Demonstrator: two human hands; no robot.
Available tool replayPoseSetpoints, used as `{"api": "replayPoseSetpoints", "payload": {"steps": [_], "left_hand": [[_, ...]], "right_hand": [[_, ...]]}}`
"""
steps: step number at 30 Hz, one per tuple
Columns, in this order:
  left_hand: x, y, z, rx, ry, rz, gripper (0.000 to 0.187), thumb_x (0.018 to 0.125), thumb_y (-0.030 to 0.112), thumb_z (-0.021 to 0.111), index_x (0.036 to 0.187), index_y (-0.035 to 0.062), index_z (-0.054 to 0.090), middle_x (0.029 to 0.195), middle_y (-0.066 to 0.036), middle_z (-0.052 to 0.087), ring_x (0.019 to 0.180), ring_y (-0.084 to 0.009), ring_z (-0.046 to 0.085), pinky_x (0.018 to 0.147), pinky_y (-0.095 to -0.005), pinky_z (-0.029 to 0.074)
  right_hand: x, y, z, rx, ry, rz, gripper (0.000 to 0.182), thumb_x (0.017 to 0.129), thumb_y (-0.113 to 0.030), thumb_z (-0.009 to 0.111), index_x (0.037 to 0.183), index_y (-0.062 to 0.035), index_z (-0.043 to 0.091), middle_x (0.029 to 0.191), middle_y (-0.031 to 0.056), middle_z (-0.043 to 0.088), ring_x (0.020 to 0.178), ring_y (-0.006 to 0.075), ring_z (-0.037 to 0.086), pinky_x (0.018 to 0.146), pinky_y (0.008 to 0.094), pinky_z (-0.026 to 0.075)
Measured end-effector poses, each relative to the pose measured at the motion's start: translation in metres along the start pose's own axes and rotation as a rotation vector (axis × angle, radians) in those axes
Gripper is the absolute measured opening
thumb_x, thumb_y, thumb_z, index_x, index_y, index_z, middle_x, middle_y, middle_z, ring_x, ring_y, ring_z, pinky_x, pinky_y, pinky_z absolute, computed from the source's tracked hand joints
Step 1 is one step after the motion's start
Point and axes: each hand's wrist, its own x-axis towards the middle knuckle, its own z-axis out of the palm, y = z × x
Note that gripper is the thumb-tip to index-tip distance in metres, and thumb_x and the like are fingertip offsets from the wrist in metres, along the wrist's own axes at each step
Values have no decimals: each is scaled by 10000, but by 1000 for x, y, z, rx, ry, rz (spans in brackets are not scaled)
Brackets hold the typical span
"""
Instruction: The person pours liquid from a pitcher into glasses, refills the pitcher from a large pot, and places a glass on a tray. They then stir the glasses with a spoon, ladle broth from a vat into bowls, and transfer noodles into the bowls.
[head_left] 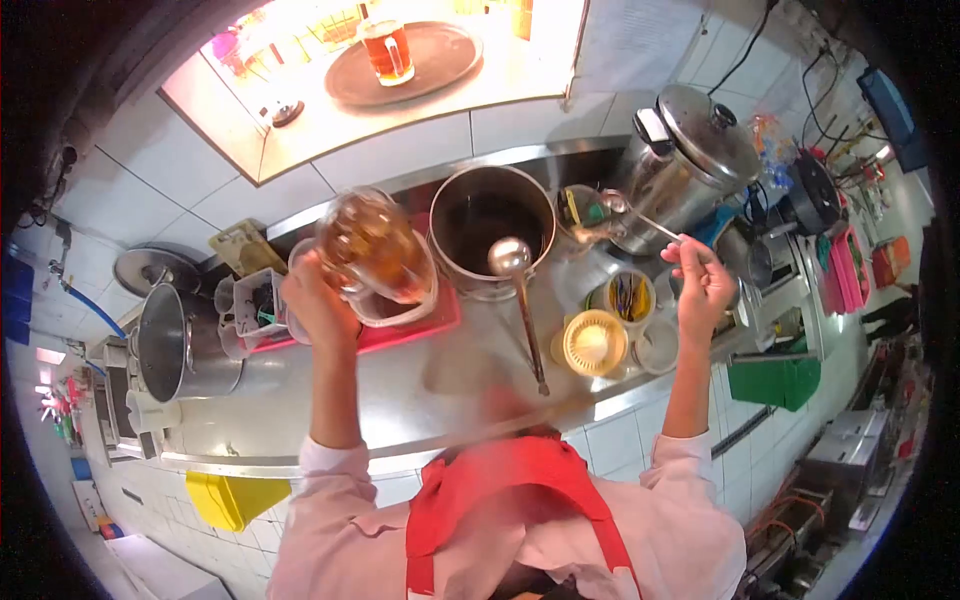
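Note:
My left hand point(325, 310) is wrapped round a clear pitcher point(370, 240) of amber liquid. The pitcher is tilted to the right, its rim over a white tub point(405, 318) that sits on a red tray point(440, 325). My right hand point(702, 285) pinches the thin handle of a metal spoon point(655, 226), whose bowl points left beside the big lidded urn. Between the hands stands a deep steel pot point(492, 180) of dark liquid. A ladle point(515, 262) lies across its rim, with the handle reaching towards me.
A yellow citrus juicer point(592, 343) and a jar point(628, 297) stand right of the ladle. The tall steel urn point(690, 150) is at the back right, an open stockpot point(180, 345) at the left. Through the hatch, a glass mug point(388, 55) stands on a round brown tray point(440, 65).

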Motion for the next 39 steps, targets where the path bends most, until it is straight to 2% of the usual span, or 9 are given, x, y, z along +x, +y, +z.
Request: {"api": "replayPoseSetpoints", "payload": {"steps": [4, 8, 10, 14, 18, 23, 27, 32, 39], "left_hand": [[92, -1, 28, -136, 13, 144, 306, 830, 159, 534, 548, 86, 440, 508, 17, 364, 440, -92, 342, 440, -266, 310], [181, 3, 67, -125, 22, 214, 296, 814, 176, 564, 561, 61, 462, 514, 6, 383, 439, -102, 367, 428, -270, 328], [223, 3, 90, -32, 157, 216, 307, 808, 203, 581, 574, 25, 494, 507, -5, 403, 438, -117, 394, 424, -280, 361], [300, -18, 128, 65, 267, 285, 343, 809, 269, 603, 668, -44, 592, 589, -54, 565, 440, -148, 503, 407, -293, 400], [322, -35, 170, -38, 348, 271, 376, 837, 275, 585, 725, -81, 627, 614, -73, 590, 455, -152, 527, 411, -293, 414], [355, -56, 188, 125, 306, 383, 417, 824, 262, 559, 503, -2, 517, 483, -53, 517, 411, -141, 473, 428, -314, 380], [351, -63, 199, 209, 319, 378, 496, 822, 291, 537, 419, 22, 433, 404, -38, 446, 375, -145, 433, 424, -327, 352], [360, -79, 195, 203, 375, 367, 497, 820, 291, 541, 412, 24, 442, 399, -40, 444, 383, -156, 460, 440, -337, 382], [352, -76, 184, 42, 234, 259, 396, 811, 261, 566, 503, 16, 519, 525, -61, 545, 443, -157, 520, 457, -307, 465]], "right_hand": [[35, 52, 10, -193, -160, -55, 170, 906, -111, 611, 995, 21, 670, 798, 77, 694, 725, 106, 663, 581, 217, 471], [51, 84, 26, -303, -254, -156, 152, 894, -104, 604, 943, 26, 666, 777, 125, 678, 681, 172, 682, 580, 274, 503], [56, 95, 30, -342, -306, -157, 145, 891, -90, 604, 937, 35, 660, 785, 126, 671, 683, 176, 681, 573, 262, 505], [63, 117, 40, -500, -383, -261, 109, 858, -70, 624, 892, 28, 657, 763, 121, 634, 641, 211, 656, 547, 269, 492], [66, 112, 46, -559, -410, -199, 89, 822, -70, 652, 862, 10, 657, 737, 107, 604, 599, 219, 620, 530, 287, 466], [64, 120, 47, -522, -428, -101, 82, 778, -30, 688, 843, 3, 650, 732, 82, 571, 586, 179, 584, 504, 278, 431], [59, 130, 47, -492, -425, -93, 89, 772, -10, 686, 850, 3, 646, 749, 76, 570, 587, 154, 574, 490, 268, 415], [60, 133, 47, -473, -438, -101, 95, 770, -13, 687, 852, 2, 643, 740, 67, 552, 560, 139, 526, 480, 255, 394], [60, 119, 54, -469, -429, -81, 94, 770, -40, 687, 852, -13, 648, 717, 65, 528, 555, 152, 510, 494, 282, 384]]}}
